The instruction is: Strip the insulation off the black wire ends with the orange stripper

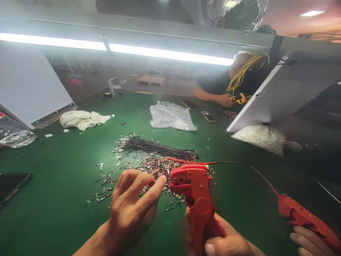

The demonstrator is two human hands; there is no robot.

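Note:
My right hand [226, 238] is wrapped round the handles of a red wire stripper [198, 199], held upright with its jaws facing left. Just left of the jaws, my left hand [133, 199] pinches a thin black wire. Its tip points at the jaws; whether it sits inside them I cannot tell. Behind the tool lies a bundle of black wires [160, 147] with stripped ends at the left. Between the bundle and my hands is a heap of cut wire bits and insulation scraps [157, 165], partly hidden by the tool.
At lower right, another person's hand [306, 241] grips a second red wire stripper [306, 217]; a red wire [229, 162] runs toward it. Across the green table [66, 185], a person's hand [226, 100] holds a yellow tool [238, 99]. A plastic bag [172, 115], cloth [82, 120] and phone [207, 116] lie around.

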